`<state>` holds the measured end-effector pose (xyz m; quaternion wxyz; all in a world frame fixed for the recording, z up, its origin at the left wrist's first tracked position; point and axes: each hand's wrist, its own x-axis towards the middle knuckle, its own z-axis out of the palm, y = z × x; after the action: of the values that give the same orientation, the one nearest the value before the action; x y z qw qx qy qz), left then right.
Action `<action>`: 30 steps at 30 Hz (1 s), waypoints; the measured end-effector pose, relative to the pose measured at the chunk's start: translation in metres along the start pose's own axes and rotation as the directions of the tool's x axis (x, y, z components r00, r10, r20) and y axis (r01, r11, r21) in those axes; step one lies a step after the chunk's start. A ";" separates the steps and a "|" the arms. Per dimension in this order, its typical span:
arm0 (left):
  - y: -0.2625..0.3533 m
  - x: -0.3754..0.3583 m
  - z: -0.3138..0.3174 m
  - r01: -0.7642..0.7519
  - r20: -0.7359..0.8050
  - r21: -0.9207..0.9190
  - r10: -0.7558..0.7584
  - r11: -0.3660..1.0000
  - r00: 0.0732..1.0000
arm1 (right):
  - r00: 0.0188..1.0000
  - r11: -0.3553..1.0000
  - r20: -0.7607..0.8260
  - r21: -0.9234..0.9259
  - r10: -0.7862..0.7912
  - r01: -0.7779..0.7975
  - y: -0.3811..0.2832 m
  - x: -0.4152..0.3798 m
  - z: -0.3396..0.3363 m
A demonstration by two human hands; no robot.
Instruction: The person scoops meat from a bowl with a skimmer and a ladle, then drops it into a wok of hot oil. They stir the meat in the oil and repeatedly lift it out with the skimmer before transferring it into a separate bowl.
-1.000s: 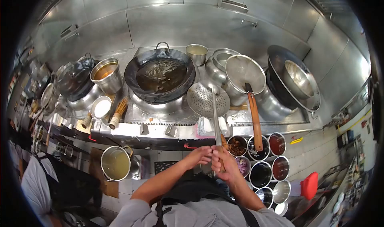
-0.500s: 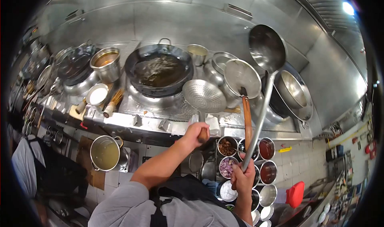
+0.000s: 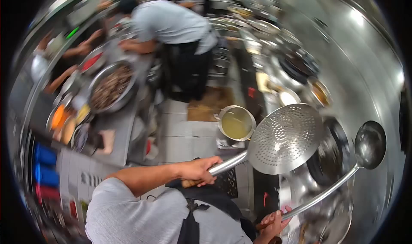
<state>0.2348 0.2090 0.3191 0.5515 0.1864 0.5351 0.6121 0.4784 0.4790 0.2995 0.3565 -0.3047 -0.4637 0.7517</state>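
My left hand (image 3: 201,170) is closed round the handle of a large perforated skimmer (image 3: 285,138), whose wide steel bowl is raised in front of me. My right hand (image 3: 274,225) grips the long steel handle of a ladle (image 3: 370,145); its bowl points out to the right. Behind the skimmer, partly covered by it, is the dark wok (image 3: 330,154) on the stove. A two-handled pot of yellowish liquid (image 3: 236,123) stands just beyond the skimmer's left rim.
A co-worker in a grey shirt (image 3: 171,22) bends over the counter at the back left. On that counter sits a big bowl of dark meat-like pieces (image 3: 112,87). A steel pot of brown liquid (image 3: 319,93) stands on the stove line. Blue bins (image 3: 45,166) are at far left.
My view has swung left, bringing the co-worker and the opposite counter into sight. Both hands keep their hold on the skimmer and the ladle, and the ladle now tilts out to the right.
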 end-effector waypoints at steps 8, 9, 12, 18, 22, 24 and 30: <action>-0.046 -0.190 -0.011 -0.357 -0.779 -0.142 0.119 0.923 0.616 | 0.814 0.918 0.476 -0.363 0.333 -0.163 0.043 0.018 0.114; -0.052 -0.205 -0.020 -0.420 -0.825 -0.110 0.153 0.901 0.544 | 0.775 0.899 0.511 -0.408 0.372 -0.162 0.050 0.013 0.133; -0.048 -0.259 -0.046 -0.467 -0.942 0.042 0.190 0.883 0.275 | 0.625 0.842 0.636 -0.536 0.453 -0.065 0.074 0.006 0.203; -0.026 -0.371 -0.107 -0.194 -0.962 0.248 0.218 0.949 -0.165 | 0.332 0.788 0.781 -0.597 0.529 0.147 0.112 -0.038 0.362; -0.020 -0.408 -0.155 -0.059 -0.928 0.247 0.218 0.967 -0.303 | 0.231 0.681 0.815 -0.573 0.531 0.456 0.139 -0.057 0.437; -0.019 -0.422 -0.174 0.007 -0.933 0.187 0.179 0.982 -0.311 | 0.211 0.600 0.820 -0.541 0.532 0.590 0.152 -0.063 0.464; -0.040 -0.438 -0.212 0.085 -0.931 0.124 0.145 0.989 -0.334 | 0.234 0.391 0.784 -0.515 0.575 0.763 0.164 -0.070 0.518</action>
<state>0.2214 -0.2762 0.3674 -0.1503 -0.3399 0.7948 0.4797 0.0675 0.1217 0.3572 -0.1866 0.1329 -0.9160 0.3292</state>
